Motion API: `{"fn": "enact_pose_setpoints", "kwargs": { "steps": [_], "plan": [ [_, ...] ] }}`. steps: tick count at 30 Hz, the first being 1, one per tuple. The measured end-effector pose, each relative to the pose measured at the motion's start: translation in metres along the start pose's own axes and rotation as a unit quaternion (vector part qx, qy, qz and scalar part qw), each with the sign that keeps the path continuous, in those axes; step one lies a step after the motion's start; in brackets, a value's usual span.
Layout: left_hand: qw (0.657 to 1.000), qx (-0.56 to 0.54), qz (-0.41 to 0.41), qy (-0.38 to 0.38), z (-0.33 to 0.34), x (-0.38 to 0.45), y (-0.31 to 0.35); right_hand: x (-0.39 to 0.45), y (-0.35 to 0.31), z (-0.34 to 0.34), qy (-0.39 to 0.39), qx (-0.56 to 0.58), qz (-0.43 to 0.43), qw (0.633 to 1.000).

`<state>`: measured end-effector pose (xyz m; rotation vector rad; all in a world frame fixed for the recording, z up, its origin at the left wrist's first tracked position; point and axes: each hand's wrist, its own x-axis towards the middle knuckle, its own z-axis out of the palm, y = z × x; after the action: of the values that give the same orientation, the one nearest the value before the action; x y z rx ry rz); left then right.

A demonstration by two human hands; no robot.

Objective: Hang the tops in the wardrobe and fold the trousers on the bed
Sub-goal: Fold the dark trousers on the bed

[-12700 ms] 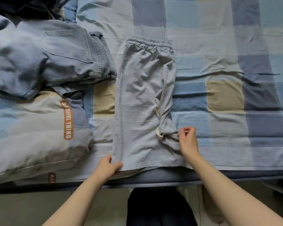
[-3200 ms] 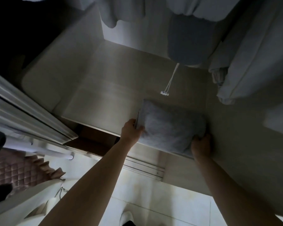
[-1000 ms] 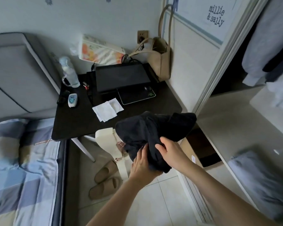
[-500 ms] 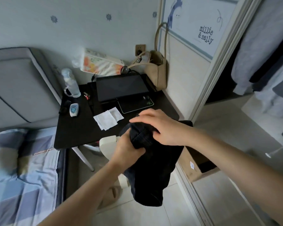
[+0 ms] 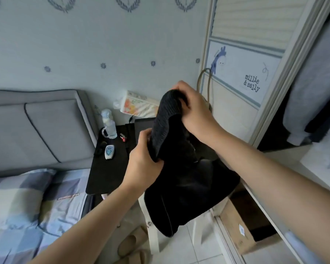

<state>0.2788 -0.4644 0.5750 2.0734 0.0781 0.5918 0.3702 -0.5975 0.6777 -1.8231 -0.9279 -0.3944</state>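
Note:
A black garment (image 5: 187, 178) with a ribbed band hangs in the air in front of me, over the black bedside table (image 5: 107, 168). My left hand (image 5: 143, 161) grips the lower end of the ribbed band. Higher up, my right hand (image 5: 192, 109) grips the band's upper end. The rest of the cloth droops below both hands. The open wardrobe (image 5: 286, 77) stands at the right, with grey clothes (image 5: 312, 88) hanging inside. The checked bed (image 5: 27, 206) lies at the lower left.
On the table stand a water bottle (image 5: 108, 123) and a small white device (image 5: 109, 151), with a tissue pack (image 5: 139, 107) behind. Slippers (image 5: 131, 248) and a white stool (image 5: 152, 237) are on the floor below. A cardboard box (image 5: 240, 229) sits under the wardrobe shelf.
Both hands have lifted the black garment higher and spread its ribbed band apart. My view has tilted upward towards the wall.

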Motion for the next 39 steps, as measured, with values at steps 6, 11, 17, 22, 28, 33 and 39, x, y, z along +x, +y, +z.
{"fn": "enact_pose_setpoints", "kwargs": {
  "steps": [6, 11, 17, 22, 28, 33, 39],
  "plan": [
    [0.992, 0.031, -0.115, 0.03, -0.011, -0.035, -0.044, 0.017, -0.041, -0.012, 0.057, 0.078, -0.012, 0.995],
    [0.974, 0.141, -0.163, 0.076, -0.039, -0.039, -0.052, 0.019, -0.08, -0.024, 0.074, 0.132, -0.033, 0.988],
    [0.949, -0.024, -0.137, 0.282, -0.144, -0.043, 0.024, 0.006, -0.109, -0.051, 0.071, 0.166, -0.041, 0.983],
    [0.931, -0.064, -0.118, 0.34, -0.201, -0.105, 0.117, -0.023, -0.116, -0.063, 0.001, 0.228, -0.013, 0.974],
    [0.901, 0.0, -0.092, 0.424, -0.244, -0.183, 0.208, -0.064, -0.136, -0.035, -0.153, 0.249, 0.001, 0.956],
    [0.867, 0.005, -0.146, 0.477, -0.258, -0.225, 0.207, -0.102, -0.143, 0.014, -0.324, 0.198, -0.025, 0.925],
    [0.798, -0.018, -0.208, 0.565, -0.281, -0.297, 0.176, -0.161, -0.165, 0.093, -0.523, 0.132, -0.035, 0.841]
  ]
}}
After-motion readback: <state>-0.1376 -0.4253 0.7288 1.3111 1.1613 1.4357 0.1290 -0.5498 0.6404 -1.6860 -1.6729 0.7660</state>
